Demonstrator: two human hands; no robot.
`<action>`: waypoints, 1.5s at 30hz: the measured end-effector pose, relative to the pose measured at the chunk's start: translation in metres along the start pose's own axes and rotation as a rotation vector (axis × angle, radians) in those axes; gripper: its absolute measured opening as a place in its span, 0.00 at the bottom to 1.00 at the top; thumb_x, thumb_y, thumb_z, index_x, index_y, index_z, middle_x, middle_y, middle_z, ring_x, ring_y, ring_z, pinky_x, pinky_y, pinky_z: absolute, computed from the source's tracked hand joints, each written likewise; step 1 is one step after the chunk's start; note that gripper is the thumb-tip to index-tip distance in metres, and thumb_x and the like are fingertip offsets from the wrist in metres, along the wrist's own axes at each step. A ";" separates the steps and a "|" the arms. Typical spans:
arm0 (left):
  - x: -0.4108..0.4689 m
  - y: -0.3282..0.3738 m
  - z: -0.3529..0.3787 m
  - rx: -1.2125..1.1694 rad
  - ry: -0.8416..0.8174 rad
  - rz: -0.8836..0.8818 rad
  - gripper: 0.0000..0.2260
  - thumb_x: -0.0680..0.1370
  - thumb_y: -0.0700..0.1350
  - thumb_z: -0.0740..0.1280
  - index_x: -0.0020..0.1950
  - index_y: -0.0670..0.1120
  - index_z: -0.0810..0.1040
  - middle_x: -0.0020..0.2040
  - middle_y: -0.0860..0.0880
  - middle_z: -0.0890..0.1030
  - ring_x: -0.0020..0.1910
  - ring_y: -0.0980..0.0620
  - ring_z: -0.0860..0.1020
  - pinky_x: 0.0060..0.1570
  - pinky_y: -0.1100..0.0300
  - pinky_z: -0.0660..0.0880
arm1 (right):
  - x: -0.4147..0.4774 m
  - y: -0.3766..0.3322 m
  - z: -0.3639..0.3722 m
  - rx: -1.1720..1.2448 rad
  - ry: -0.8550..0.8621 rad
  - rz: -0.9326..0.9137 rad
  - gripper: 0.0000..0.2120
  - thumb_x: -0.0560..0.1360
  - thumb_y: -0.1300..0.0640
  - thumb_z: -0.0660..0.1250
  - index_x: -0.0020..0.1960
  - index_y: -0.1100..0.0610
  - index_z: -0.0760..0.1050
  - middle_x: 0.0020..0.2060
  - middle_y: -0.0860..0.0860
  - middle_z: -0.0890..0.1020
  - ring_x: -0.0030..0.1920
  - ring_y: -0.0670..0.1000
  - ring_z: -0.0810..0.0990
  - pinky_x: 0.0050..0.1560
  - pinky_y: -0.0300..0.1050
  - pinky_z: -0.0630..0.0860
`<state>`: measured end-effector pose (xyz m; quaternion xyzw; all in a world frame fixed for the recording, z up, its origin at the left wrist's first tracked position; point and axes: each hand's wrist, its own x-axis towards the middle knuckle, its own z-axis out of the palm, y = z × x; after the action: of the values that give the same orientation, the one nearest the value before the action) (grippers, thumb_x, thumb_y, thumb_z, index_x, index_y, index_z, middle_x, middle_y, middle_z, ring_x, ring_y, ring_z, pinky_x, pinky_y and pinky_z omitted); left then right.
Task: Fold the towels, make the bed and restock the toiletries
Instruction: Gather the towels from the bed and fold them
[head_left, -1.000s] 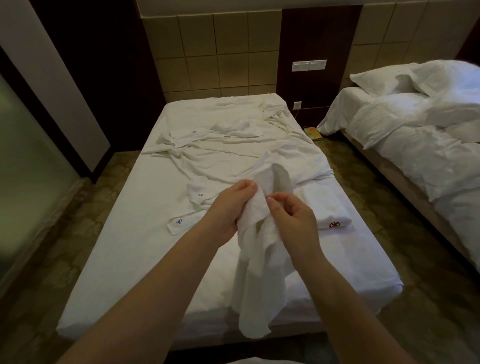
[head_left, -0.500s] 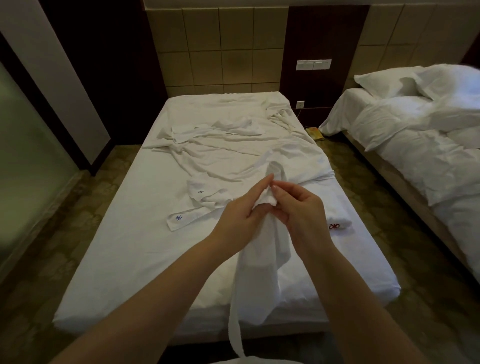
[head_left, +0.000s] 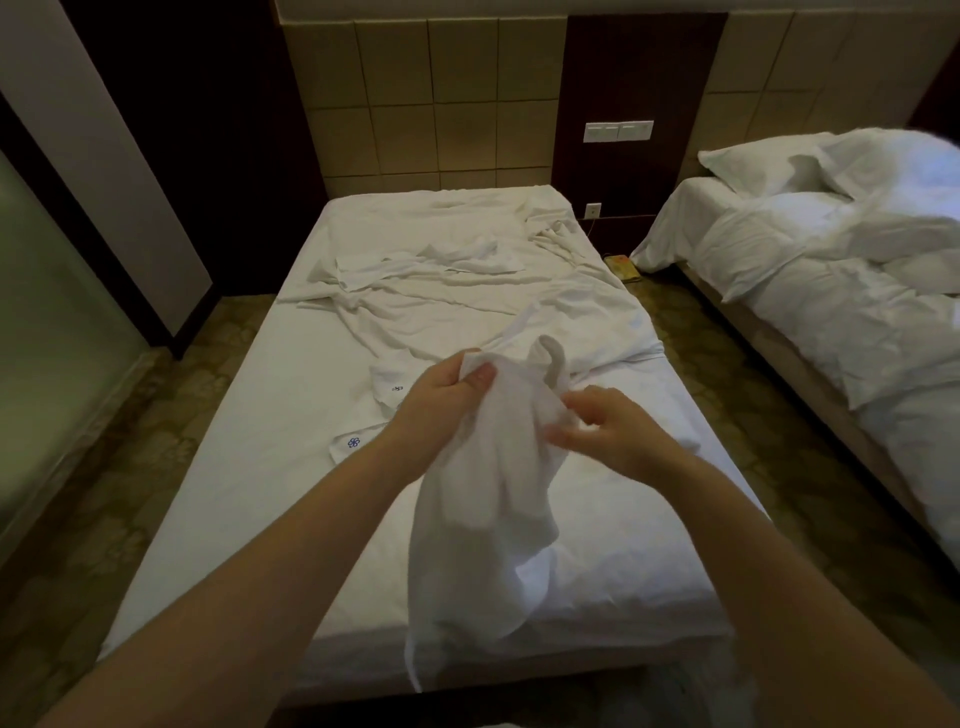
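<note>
**Finding the towel's corners before the fold**

The bed (head_left: 244, 467) in front carries everything. Its near half lies flat and bare, and that, I judge, is the best place to fold. A second bed (head_left: 831, 322) stands to the right, well apart, heaped with pillows and a duvet. Across the far half of the near bed sprawls a rumpled sheet (head_left: 467, 291); keep the towel off it, or the two white cloths may tangle.

The towel (head_left: 483, 519) hangs bunched in the air over the foot of the bed, its tail dropping past the mattress edge. The left grip (head_left: 441, 397) pinches a top edge between thumb and fingers. The right grip (head_left: 608, 431), a little blurred, is closed on a fold of the same towel just beside it.

To do this step well, hold one corner fast with the left and run the right along the hem to the next corner. Then draw the two apart so the cloth hangs square. Lift enough that the tail clears the floor. Lay it on the flat part, short of the small cloth with a blue emblem (head_left: 358, 444) lying to the left
</note>
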<state>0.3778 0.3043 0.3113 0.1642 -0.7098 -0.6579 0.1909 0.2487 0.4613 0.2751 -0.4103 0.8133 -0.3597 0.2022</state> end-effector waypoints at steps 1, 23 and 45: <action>0.004 0.004 -0.003 -0.028 -0.015 0.003 0.08 0.81 0.40 0.60 0.45 0.47 0.77 0.39 0.53 0.80 0.39 0.57 0.77 0.43 0.64 0.74 | 0.003 0.000 0.001 -0.106 -0.040 0.003 0.21 0.71 0.37 0.66 0.56 0.49 0.78 0.53 0.49 0.78 0.52 0.49 0.75 0.58 0.50 0.74; 0.092 0.043 -0.153 0.297 0.274 0.057 0.09 0.82 0.48 0.58 0.58 0.48 0.76 0.51 0.52 0.76 0.55 0.50 0.73 0.54 0.57 0.69 | 0.032 -0.059 -0.005 -0.966 -0.019 -0.711 0.07 0.70 0.44 0.69 0.37 0.45 0.79 0.38 0.41 0.82 0.49 0.48 0.80 0.62 0.50 0.70; 0.107 0.033 -0.302 0.152 0.212 0.021 0.19 0.81 0.50 0.61 0.68 0.43 0.71 0.62 0.45 0.75 0.61 0.43 0.74 0.65 0.44 0.70 | 0.097 -0.049 0.036 -0.657 0.669 -0.117 0.06 0.71 0.55 0.73 0.41 0.58 0.83 0.35 0.55 0.83 0.38 0.58 0.79 0.44 0.54 0.74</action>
<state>0.4318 -0.0079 0.3689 0.2392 -0.7350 -0.5793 0.2587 0.2402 0.3473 0.2855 -0.3593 0.8800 -0.2063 -0.2323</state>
